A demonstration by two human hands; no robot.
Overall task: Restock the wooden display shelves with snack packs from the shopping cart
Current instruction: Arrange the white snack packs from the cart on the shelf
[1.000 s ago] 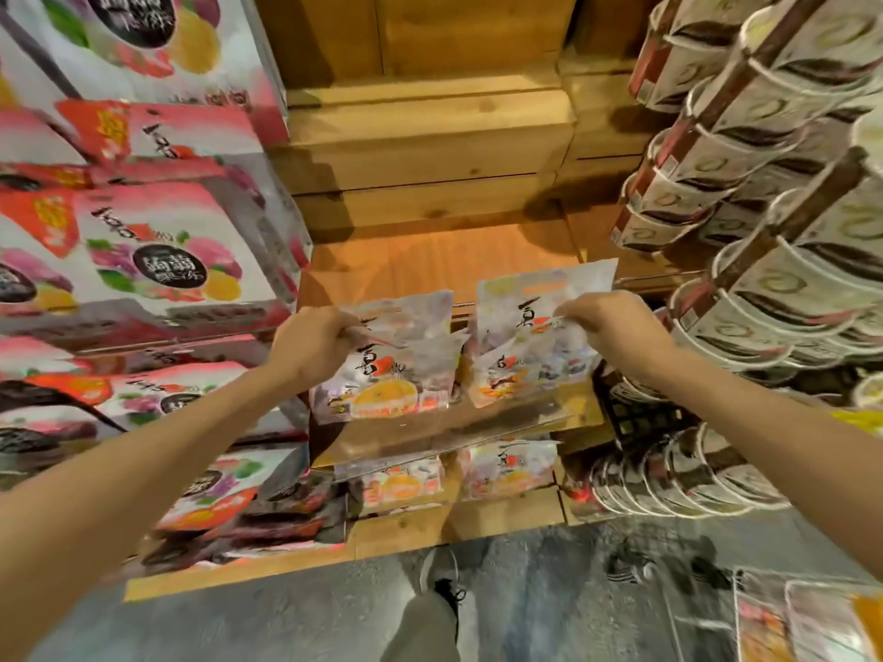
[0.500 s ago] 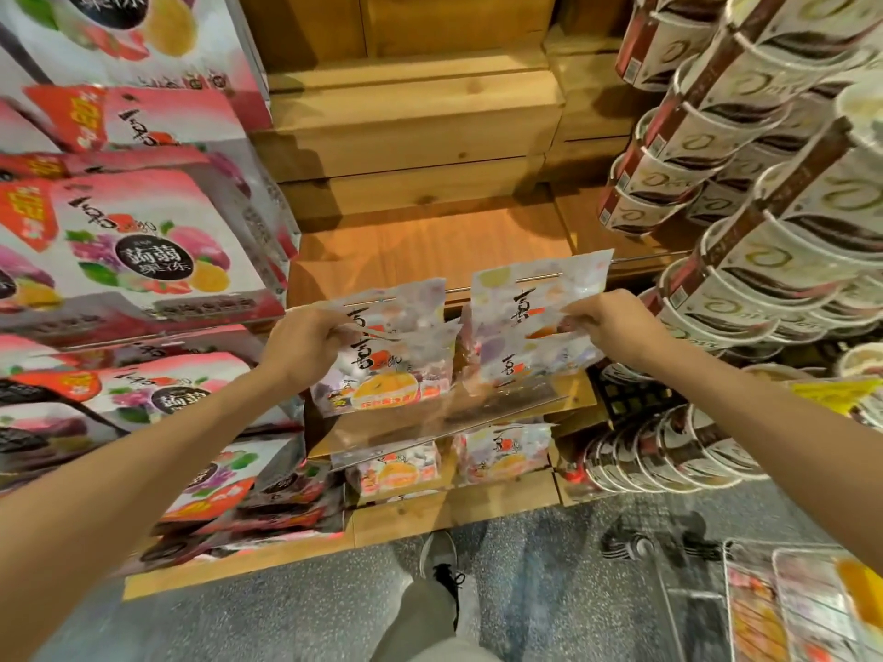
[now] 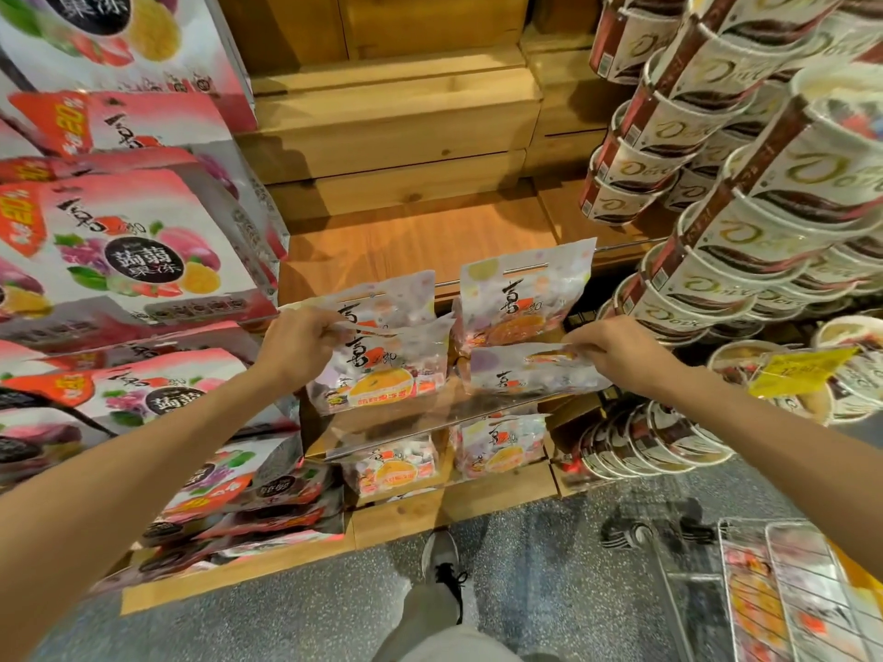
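Pale snack packs printed with an orange fruit stand on the middle wooden shelf (image 3: 420,241). My left hand (image 3: 298,344) pinches the top of the front left pack (image 3: 382,375), with another pack (image 3: 396,298) just behind it. My right hand (image 3: 616,348) pinches the top edge of the front right pack (image 3: 525,375), which leans forward and low. Behind it an upright pack (image 3: 525,293) stands free. Two more packs (image 3: 396,470) sit on the shelf below. The shopping cart (image 3: 783,590) with more packs is at the lower right.
Large pink jelly boxes (image 3: 119,241) are stacked at the left. Stacks of white and brown cups (image 3: 745,183) lean in at the right, with a yellow price tag (image 3: 798,370). A clear shelf lip (image 3: 430,427) fronts the packs. My shoe (image 3: 442,561) stands on the grey floor.
My right hand has come down from the upright right pack to the top edge of the front right pack, which now leans low. My left hand stays on the front left pack.
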